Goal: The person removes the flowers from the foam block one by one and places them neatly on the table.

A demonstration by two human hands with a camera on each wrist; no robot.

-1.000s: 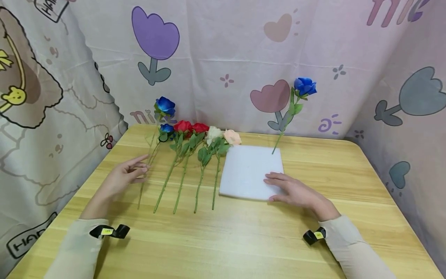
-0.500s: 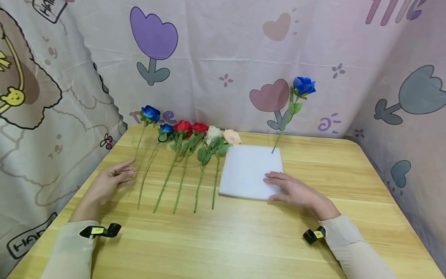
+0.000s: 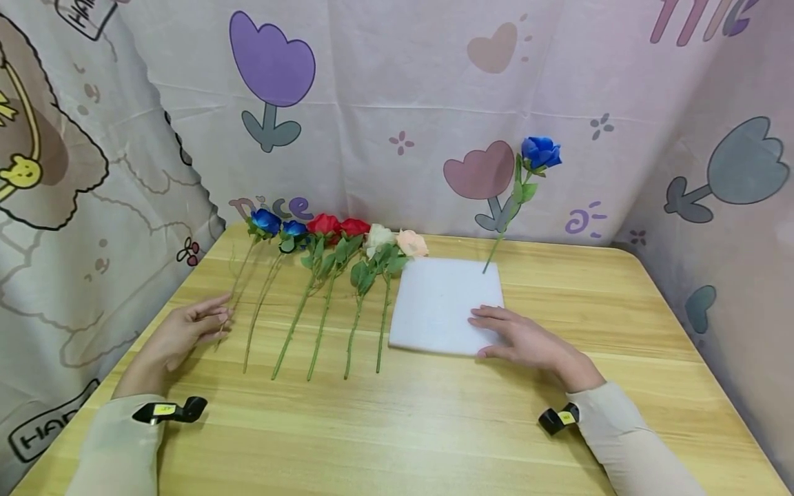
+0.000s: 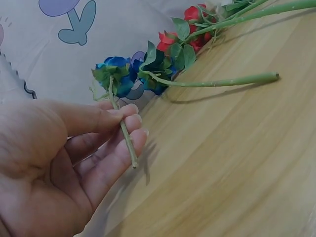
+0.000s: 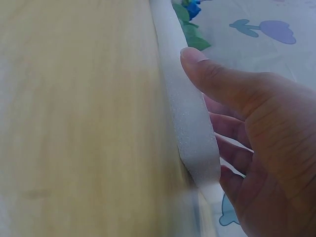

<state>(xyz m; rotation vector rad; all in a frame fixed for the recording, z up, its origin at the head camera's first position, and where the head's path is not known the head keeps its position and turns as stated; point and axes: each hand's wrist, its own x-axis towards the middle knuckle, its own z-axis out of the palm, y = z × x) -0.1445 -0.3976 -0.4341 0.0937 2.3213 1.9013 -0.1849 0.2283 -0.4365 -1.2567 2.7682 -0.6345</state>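
Observation:
In the head view my left hand (image 3: 182, 334) is low over the table's left side. Its thumb and fingers pinch the stem of an artificial blue rose (image 3: 267, 222); the left wrist view shows the stem's cut end (image 4: 133, 162) sticking out past the fingertips. A second blue rose (image 3: 293, 231) lies just right of it. My right hand (image 3: 527, 341) rests on the right front part of a white foam board (image 3: 434, 303), fingers extended over its top and thumb (image 5: 197, 59) against its edge. Another blue rose (image 3: 542, 153) stands upright in the board's back right part.
Right of the blue roses, two red roses (image 3: 324, 224), a white rose (image 3: 378, 240) and a peach rose (image 3: 412, 242) lie in a row on the wooden table (image 3: 384, 434), stems toward the front. A printed curtain (image 3: 384, 76) hangs behind.
My left hand has moved left and toward me with the blue rose. The bloom has come down beside the other blue rose. The right hand stays on the foam board.

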